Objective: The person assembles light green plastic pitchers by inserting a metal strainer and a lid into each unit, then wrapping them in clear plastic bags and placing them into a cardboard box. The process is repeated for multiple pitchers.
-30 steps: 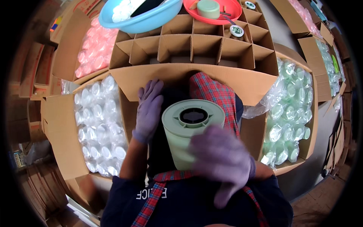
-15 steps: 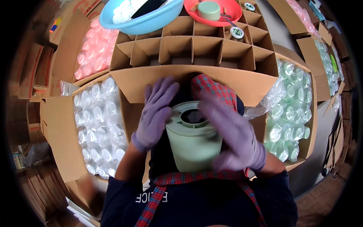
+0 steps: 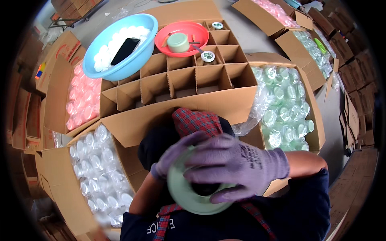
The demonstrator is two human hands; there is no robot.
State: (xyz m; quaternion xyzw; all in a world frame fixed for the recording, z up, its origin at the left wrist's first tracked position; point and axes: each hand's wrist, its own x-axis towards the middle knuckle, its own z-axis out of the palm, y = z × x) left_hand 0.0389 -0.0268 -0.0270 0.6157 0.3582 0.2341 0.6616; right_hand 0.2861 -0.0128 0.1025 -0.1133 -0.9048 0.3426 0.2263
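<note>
A pale green cylindrical canister [image 3: 181,195] with a dark round opening is tilted, its top facing up at me, close to my chest. My left hand [image 3: 179,154], in a purple-grey glove, is closed round its far left side, and its fingers are partly covered by my other hand. Across the top lies my right hand [image 3: 241,164], gloved alike, with fingers stretched and thumb apart over the opening. Both hands are slightly blurred. A checked red cloth [image 3: 197,121] covers my knee just beyond.
A divided carton [image 3: 181,100] stands ahead, bearing a blue basin [image 3: 150,34] with white round pieces and a dark phone [image 3: 125,51], and a red basin [image 3: 197,30]. Bagged clear cups [image 3: 96,160] are at left, pink ones [image 3: 84,96] beyond, green ones [image 3: 283,108] at right.
My hands have gone from apart beside the upright canister to touching it. The canister has tipped toward me, and my right hand now crosses its top. My view has shifted, too.
</note>
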